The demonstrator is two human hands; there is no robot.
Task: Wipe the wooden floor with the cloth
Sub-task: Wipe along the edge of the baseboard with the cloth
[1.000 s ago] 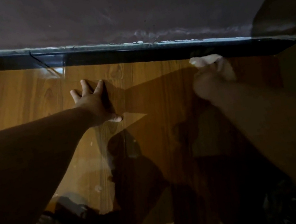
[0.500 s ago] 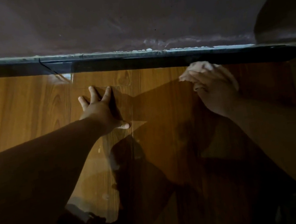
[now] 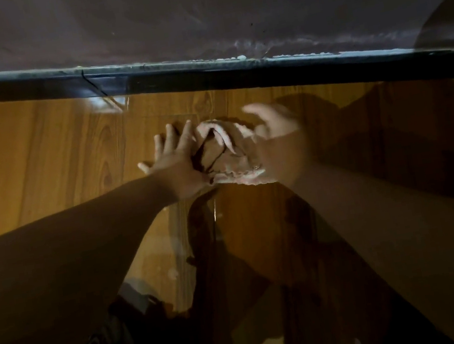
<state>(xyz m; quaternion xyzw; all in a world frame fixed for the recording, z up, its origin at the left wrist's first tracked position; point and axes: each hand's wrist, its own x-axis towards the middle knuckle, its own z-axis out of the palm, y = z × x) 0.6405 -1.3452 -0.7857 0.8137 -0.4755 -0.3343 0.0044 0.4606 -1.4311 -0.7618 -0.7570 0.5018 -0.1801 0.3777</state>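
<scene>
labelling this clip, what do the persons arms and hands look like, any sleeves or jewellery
Both forearms are bare right up to the frame edge, with no sleeves in view. The left hand shows no ring, watch or glove. The right hand is smeared by motion blur, so small details such as rings cannot be made out, but no glove or wristband shows. Much of both arms lies in shadow.

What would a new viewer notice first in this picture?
Two bare hands meet at the centre: the flat left hand beside the blurred right hand on a crumpled pale cloth. Around them lies the glossy orange-brown wooden floor, bordered above by a dark baseboard.
</scene>
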